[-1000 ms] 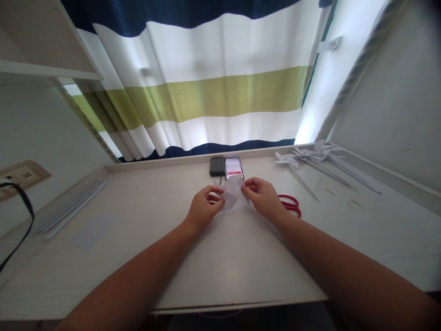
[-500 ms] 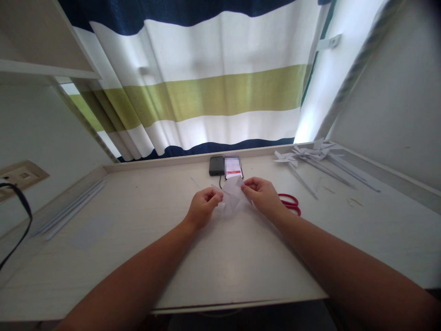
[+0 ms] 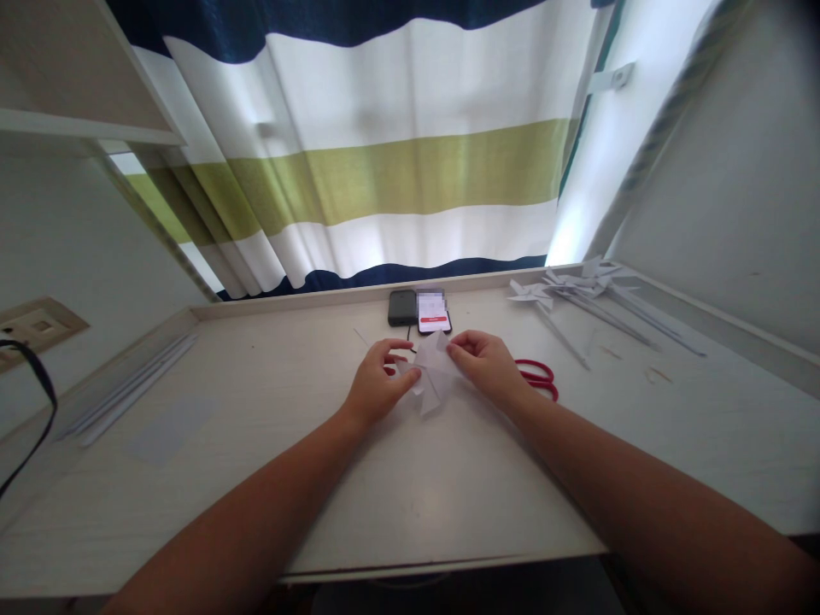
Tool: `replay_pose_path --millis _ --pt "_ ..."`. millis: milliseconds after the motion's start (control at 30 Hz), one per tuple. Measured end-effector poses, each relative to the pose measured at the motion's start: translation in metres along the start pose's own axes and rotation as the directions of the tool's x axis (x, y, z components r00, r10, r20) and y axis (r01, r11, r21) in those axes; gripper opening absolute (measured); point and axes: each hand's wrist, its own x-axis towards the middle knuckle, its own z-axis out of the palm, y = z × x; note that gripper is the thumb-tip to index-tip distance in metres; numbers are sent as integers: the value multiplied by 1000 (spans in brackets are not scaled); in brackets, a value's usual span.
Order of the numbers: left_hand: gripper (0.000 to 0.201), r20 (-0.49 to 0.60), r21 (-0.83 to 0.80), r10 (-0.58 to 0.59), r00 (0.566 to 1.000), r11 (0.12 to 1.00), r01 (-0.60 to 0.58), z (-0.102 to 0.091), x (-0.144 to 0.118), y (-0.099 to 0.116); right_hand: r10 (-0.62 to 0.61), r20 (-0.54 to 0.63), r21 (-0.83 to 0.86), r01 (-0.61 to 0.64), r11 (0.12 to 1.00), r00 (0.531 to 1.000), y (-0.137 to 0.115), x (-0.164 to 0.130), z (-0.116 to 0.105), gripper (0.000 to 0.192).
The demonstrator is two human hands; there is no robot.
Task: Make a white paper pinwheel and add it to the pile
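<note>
at a white desk (image 3: 410, 504) before a curtain (image 3: 397, 175), hands (image 3: 377, 383) hold paper (image 3: 437, 363).

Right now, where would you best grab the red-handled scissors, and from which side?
Probably by the scissors' red loops, from the person's right: those rounded loops lie exposed there, while the right hand and wrist hide the rest.

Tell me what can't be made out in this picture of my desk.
All in the head view:
- White paper: partly covered by the left hand, so that grip is unclear.
- Red-handled scissors: blades hidden behind the right hand.
- Phone: screen text blurred, too small.
- Dark strap: cut off by the left edge.
</note>
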Motion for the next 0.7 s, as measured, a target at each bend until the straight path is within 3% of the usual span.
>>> replay_pose_path --millis 200,333,533,700 --pt "36 38 -23 25 999 999 -24 0 0 3 -65 61 55 62 997 996 1 -1 2 18" --pt "36 40 -56 79 996 995 -77 -2 -2 7 -165 77 -52 169 984 983 -1 -4 3 17" --pt "21 -24 -50 269 963 962 -270 -8 -7 21 -368 193 -139 397 907 910 -16 -14 1 23" --pt "18 16 -41 357 934 934 -356 -9 -12 31 -427 214 -151 461 874 879 -22 -19 -1 25"
